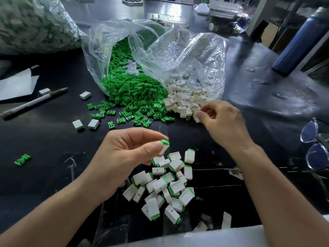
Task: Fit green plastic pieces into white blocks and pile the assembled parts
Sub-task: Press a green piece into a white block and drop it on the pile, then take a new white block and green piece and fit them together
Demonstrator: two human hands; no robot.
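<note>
**Green-and-white pile begun, far more loose stock left**

Pinching one assembled part (164,146) between thumb and fingertips of the left hand (124,154), centre of frame, just above the pile of assembled parts (165,186) at lower centre; looks ready for dropping there. Reaching with the right hand (224,122), right of centre, and pinching a white block (196,117) at the near edge of the white blocks (185,98) that spill from a clear bag (187,54). Just left of those, touching them, a much bigger spill of green pieces (135,91) from a second clear bag (99,50).

Judging by the heaps: a few dozen done at most, hundreds of loose pieces to go, so early in this batch. Also two assembled strays (85,124) at middle left, well apart from the pile, probably needing gathering. Possibly more green-and-white work in the large bag (35,24) at upper left, but too blurred to tell.
</note>
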